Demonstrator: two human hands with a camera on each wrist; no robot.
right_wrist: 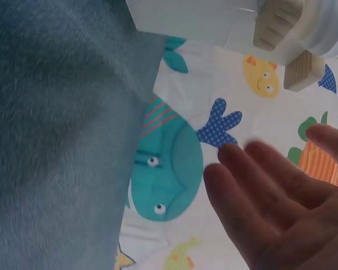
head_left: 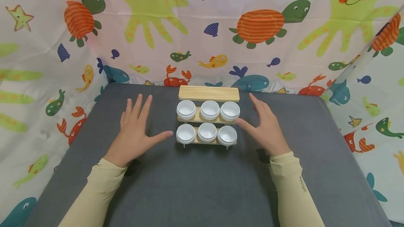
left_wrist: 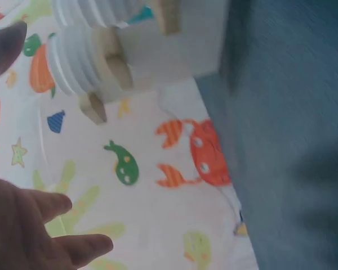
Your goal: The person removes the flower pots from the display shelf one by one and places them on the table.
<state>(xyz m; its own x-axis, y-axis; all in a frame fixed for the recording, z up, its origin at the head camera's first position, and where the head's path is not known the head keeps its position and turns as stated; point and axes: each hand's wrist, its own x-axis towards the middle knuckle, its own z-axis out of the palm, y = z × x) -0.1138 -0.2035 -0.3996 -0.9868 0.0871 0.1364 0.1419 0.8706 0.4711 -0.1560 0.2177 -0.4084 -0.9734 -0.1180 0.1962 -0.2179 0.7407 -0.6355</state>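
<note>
A tiered stand with pale wooden shelves (head_left: 209, 94) and white side panels (left_wrist: 180, 50) stands on the grey table. Three small white bowls (head_left: 210, 110) sit in a row on its middle shelf, and three more white bowls (head_left: 207, 132) on the lower front shelf. To the left of the stand, my left hand (head_left: 132, 134) is held with fingers spread and thumb toward the lower bowls, apart from them. On the other side, my right hand (head_left: 266, 127) has its fingers extended; its thumb tip is beside the middle shelf's right end, and I cannot tell whether it touches.
Dark grey cloth (head_left: 202, 192) covers the table around the stand. A curtain (head_left: 205, 45) printed with sea animals hangs close behind the table and along both sides.
</note>
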